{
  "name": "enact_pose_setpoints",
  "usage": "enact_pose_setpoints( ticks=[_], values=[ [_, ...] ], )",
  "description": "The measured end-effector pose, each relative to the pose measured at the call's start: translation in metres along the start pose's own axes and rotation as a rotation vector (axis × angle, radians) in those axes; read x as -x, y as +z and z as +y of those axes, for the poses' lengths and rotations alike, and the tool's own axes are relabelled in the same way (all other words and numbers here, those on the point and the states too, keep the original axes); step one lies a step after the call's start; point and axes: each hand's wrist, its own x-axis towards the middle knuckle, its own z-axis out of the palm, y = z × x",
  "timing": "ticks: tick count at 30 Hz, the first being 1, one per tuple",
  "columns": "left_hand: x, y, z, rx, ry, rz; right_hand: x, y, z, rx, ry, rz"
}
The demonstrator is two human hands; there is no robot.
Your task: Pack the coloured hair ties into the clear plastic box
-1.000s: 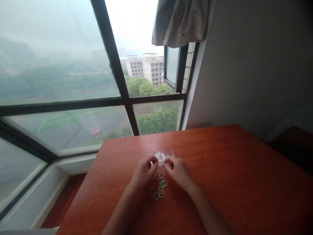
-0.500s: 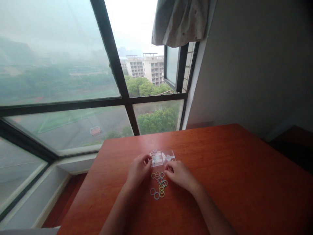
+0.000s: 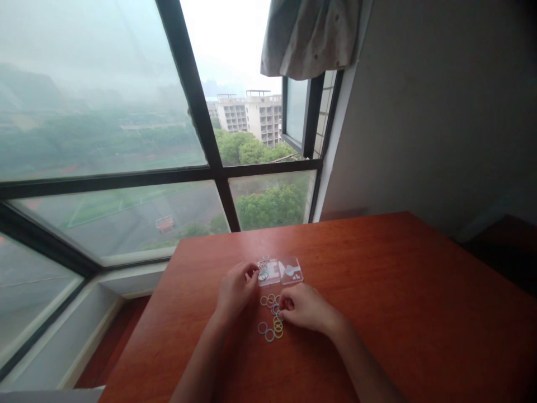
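Observation:
A small clear plastic case (image 3: 279, 271) lies opened flat on the red-brown table (image 3: 377, 291), with a few small rings in its left half. Just in front of it sits a loose heap of small coloured elastic rings (image 3: 272, 318). My left hand (image 3: 235, 291) rests at the case's left edge, thumb and fingers curled together against it. My right hand (image 3: 304, 309) lies lower, fingertips pinched down on the right side of the ring heap. What each pinch holds is too small to make out.
A large window (image 3: 126, 140) with dark frames runs behind the table's far edge, with a low white sill at the left. A grey wall (image 3: 419, 112) stands on the right and a curtain (image 3: 308, 36) hangs above. A dark piece of furniture (image 3: 503, 246) sits at the far right.
My right hand has drawn back from the clear case down to the ring heap. My left hand shifted slightly left and stays at the case's edge. The case now lies fully uncovered.

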Motion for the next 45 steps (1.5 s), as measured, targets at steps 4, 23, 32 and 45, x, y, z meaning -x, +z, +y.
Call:
enact_pose_setpoints(
  ticks=[4, 23, 32, 45],
  values=[
    [0.0, -0.001, 0.002, -0.005, 0.002, -0.005, 0.0, 0.003, -0.002, 0.043, -0.006, 0.003],
    [0.002, 0.003, 0.019, 0.157, 0.106, -0.115, -0.011, 0.001, 0.0, -0.047, 0.032, 0.347],
    [0.003, 0.005, 0.017, 0.118, 0.101, -0.138, -0.012, 0.004, 0.003, 0.0, 0.061, 0.295],
    [0.002, 0.002, 0.019, 0.093, 0.091, -0.137, -0.019, 0.019, -0.011, 0.173, 0.223, 0.242]
  ],
)
